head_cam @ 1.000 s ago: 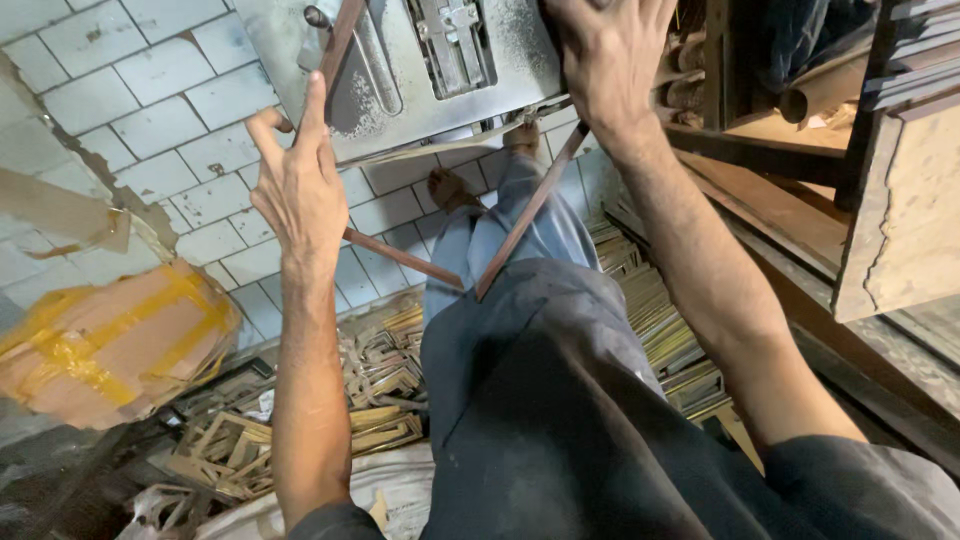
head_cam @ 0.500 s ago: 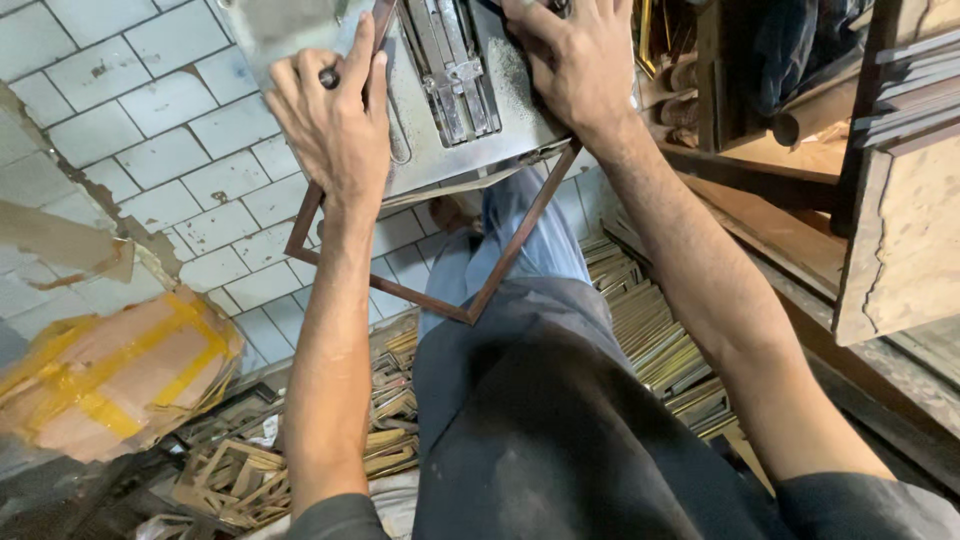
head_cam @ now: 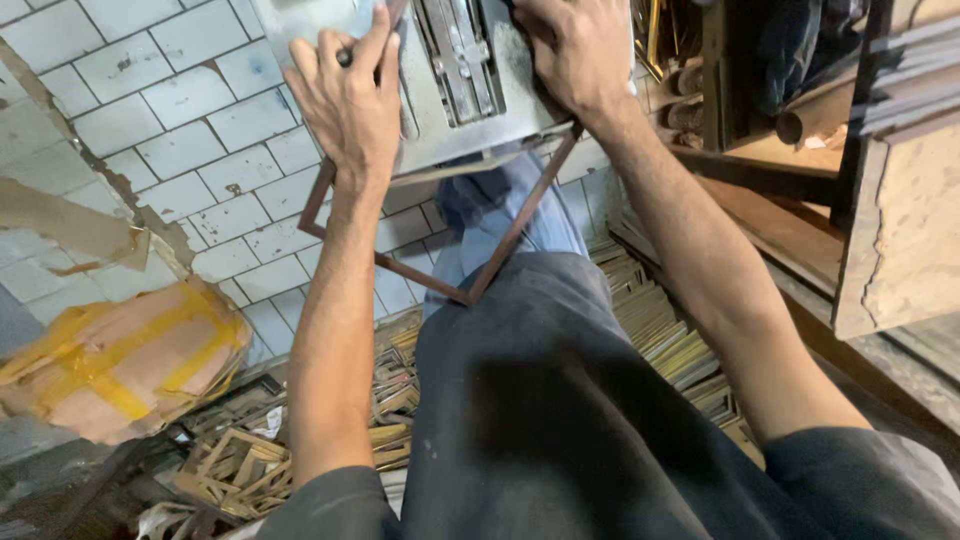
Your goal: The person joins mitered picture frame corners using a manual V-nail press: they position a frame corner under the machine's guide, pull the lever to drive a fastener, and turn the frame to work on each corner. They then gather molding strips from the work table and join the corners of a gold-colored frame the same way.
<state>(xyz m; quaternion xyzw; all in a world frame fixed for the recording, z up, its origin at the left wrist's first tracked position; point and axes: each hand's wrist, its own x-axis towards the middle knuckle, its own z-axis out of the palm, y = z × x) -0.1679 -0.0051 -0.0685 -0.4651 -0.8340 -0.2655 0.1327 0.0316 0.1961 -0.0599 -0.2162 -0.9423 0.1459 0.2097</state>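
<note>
**Both hands pin a frame to the machine**

The left hand (head_cam: 350,105) is clenched over one rail of the thin brown frame (head_cam: 470,290), pressing it against the grey metal machine (head_cam: 465,75). The right hand (head_cam: 580,55) lies spread on the machine's other side, gripping the opposite rail where it meets the plate. Held so, the frame's upper corner sits on the machine, probably to keep it square, while its lower corner hangs free above the person's knee. Frame pieces (head_cam: 240,470) lie piled on the tiled floor (head_cam: 180,140) below.
</note>
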